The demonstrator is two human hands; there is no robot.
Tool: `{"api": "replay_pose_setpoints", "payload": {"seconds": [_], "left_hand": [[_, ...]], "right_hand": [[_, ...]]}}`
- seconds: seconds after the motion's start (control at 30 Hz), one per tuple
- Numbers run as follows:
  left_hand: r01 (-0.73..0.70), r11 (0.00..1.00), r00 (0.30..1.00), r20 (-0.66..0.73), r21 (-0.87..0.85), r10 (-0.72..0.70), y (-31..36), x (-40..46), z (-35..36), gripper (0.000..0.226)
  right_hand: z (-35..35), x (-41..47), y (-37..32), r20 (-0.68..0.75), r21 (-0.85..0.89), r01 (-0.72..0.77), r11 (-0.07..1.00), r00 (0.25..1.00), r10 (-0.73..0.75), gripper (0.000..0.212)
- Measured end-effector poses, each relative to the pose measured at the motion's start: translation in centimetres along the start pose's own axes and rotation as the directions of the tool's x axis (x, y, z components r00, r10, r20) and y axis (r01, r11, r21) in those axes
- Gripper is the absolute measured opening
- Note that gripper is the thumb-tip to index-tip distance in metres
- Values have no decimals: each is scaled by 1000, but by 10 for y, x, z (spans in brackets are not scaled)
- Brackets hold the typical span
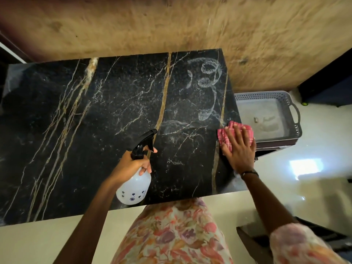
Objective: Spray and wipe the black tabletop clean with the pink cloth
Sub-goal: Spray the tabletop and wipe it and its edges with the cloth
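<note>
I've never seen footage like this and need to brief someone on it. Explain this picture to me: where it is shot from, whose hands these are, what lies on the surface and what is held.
There is no machine here. One camera, worn on a person's head, looks down at their own two hands. The left hand grips a white spray bottle by its black trigger head, lifted over the black tabletop, a marble-look slab with gold and white veins. The right hand lies flat on a pink cloth, pressing it on the tabletop's right edge. Whitish smears mark the far right part of the slab, apparently not yet wiped. Past that edge, lower down, sits a grey plastic basket. The flowered fabric at the bottom is the person's clothing.
</note>
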State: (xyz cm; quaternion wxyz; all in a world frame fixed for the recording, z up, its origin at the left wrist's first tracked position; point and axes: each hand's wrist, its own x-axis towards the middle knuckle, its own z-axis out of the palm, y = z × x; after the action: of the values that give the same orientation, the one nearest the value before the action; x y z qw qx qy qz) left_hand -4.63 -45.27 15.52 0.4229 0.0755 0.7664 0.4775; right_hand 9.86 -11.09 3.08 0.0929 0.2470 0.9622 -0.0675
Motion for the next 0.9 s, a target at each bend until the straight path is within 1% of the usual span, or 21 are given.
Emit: {"api": "replay_pose_setpoints", "payload": {"seconds": [0.07, 0.13, 0.2, 0.27, 0.33, 0.4, 0.47, 0.53, 0.6, 0.67, 0.73, 0.8, 0.83, 0.9], "left_hand": [[-13, 999, 1000, 6, -41, 13, 3, 1, 5, 44], [-17, 997, 1000, -4, -75, 17, 8, 8, 15, 46], [-13, 997, 1000, -17, -72, 12, 13, 15, 22, 46], [-6, 997, 1000, -29, -79, 4, 19, 23, 29, 45], [-10, 996, 999, -31, -91, 8, 26, 29, 35, 43], [-19, 996, 999, -40, -93, 15, 32, 36, 40, 40], [-26, 994, 998, -51, -106, 21, 37, 42, 42, 40], [-25, 990, 998, -62, -137, 16, 42, 45, 44, 39], [-17, 989, 996, -91, -150, 3, 43, 47, 43, 41], [-16, 991, 992, -125, -133, 0, 41, 48, 42, 41], [-10, 992, 989, -145, -124, -9, 39, 48, 40, 43], [6, 992, 986, -166, -129, -28, 37, 48, 39, 43], [16, 990, 984, -176, -139, -40, 35, 47, 38, 43], [27, 985, 978, -198, -169, -61, 31, 45, 34, 42]], "right_hand": [[-5, 27, -8, -15, 35, -42, 998, 999, 43, 71], [-5, 51, -26, -19, 22, -8, 1000, 1000, 9, 71], [-2, 57, -51, -32, -30, 112, 993, 993, -113, 71], [4, 41, -65, -54, -37, 273, 961, 960, -274, 66], [11, 12, -59, -67, -38, 425, 904, 902, -427, 65], [15, -5, -28, -66, -66, 509, 858, 856, -512, 67], [9, 2, 6, -74, -75, 488, 870, 867, -493, 69], [0, 29, 24, -79, -59, 399, 915, 912, -403, 69], [-9, 65, 18, -65, -15, 274, 962, 959, -274, 67], [-14, 98, -8, -55, 2, 204, 979, 978, -203, 66], [-16, 115, -47, -49, -26, 245, 969, 968, -246, 67], [-10, 111, -88, -37, -45, 362, 931, 931, -364, 67], [-6, 100, -107, -27, -36, 434, 900, 900, -435, 67], [3, 68, -132, 2, 2, 582, 813, 813, -582, 65]]}}
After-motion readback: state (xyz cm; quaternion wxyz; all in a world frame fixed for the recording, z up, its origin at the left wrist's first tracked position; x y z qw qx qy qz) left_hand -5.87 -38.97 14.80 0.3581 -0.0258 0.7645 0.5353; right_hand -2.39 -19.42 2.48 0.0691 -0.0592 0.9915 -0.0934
